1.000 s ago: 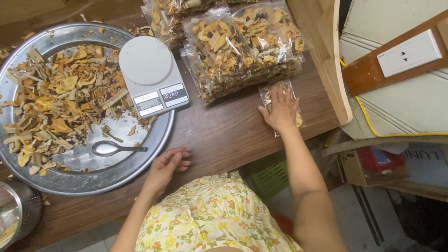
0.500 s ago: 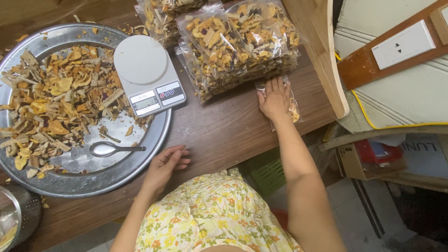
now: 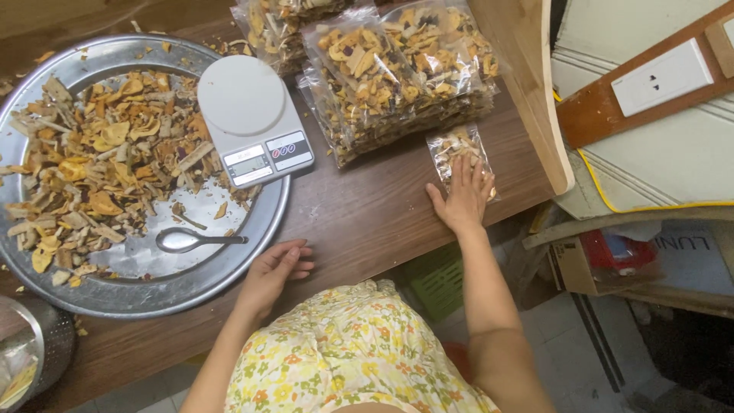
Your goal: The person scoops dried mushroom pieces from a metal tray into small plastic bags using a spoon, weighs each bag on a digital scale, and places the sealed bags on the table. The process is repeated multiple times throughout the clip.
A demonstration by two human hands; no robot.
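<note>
small bag point(image 3: 457, 153): on the desk point(image 3: 367, 222) under our right hand point(image 3: 461, 200), long axis pointing away from us
right hand: flat, fingers spread on it
left hand point(image 3: 271, 271): open, empty, farther off

Bare tabletop point(image 3: 367, 214) between hands; tray point(image 3: 260, 237), scale point(image 3: 252, 118), bag stack point(image 3: 397, 76) block beyond
</note>
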